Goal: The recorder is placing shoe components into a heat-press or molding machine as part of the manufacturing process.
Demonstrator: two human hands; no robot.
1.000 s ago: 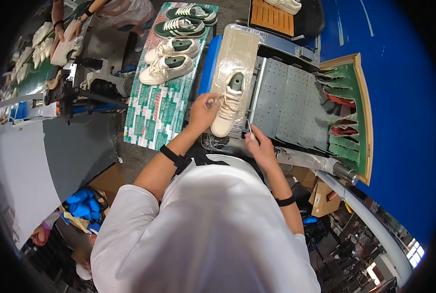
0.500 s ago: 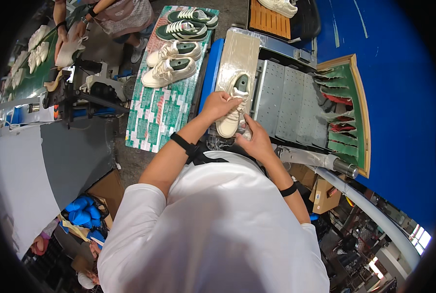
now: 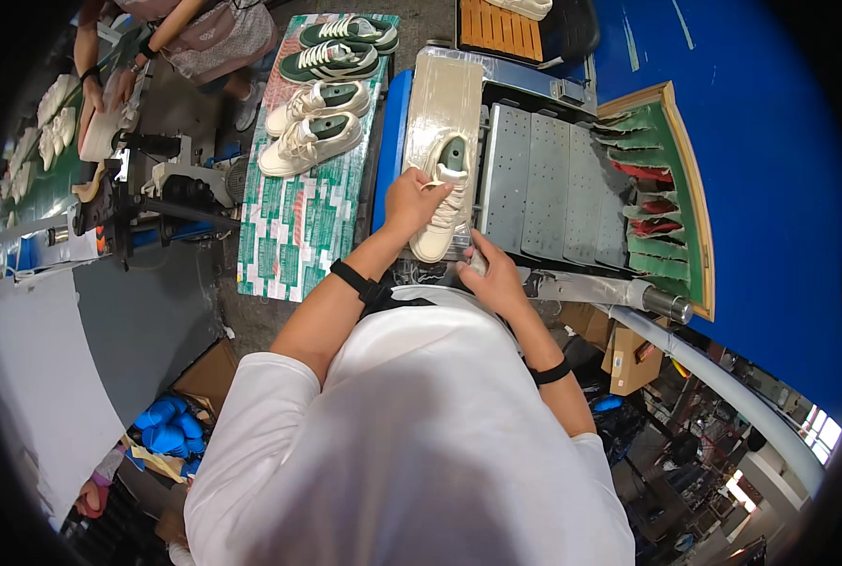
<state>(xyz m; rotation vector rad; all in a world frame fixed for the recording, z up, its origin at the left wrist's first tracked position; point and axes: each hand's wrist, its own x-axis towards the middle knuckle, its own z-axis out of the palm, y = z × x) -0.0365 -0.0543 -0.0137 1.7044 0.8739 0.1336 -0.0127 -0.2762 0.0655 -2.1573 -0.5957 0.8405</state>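
Observation:
A cream sneaker [image 3: 430, 241] with a dark green insole lies toe toward me on a tape-covered board [image 3: 427, 99]. The thumb and fingers of my left hand [image 3: 413, 202] pinch a cream shoelace [image 3: 431, 185] by the tongue, at the shoe's upper left. Apart from the shoe, to the right of its toe, my right hand [image 3: 494, 274] is closed around a small greyish thing that I cannot make out. Lacing runs across the front of the sneaker.
Left of the board, a taped green-and-white panel [image 3: 293, 212] bears a pair of cream sneakers [image 3: 309, 143] and a pair of green sneakers [image 3: 330, 61]. A perforated metal slat conveyor [image 3: 534, 189] leads right to torn green curtain strips [image 3: 649, 189]. Another person's hands [image 3: 105, 99] handle a pale shoe upper.
My right hand has drawn back from the laces toward the toe's right side. My left hand stays at the lacing. The view has shifted slightly.

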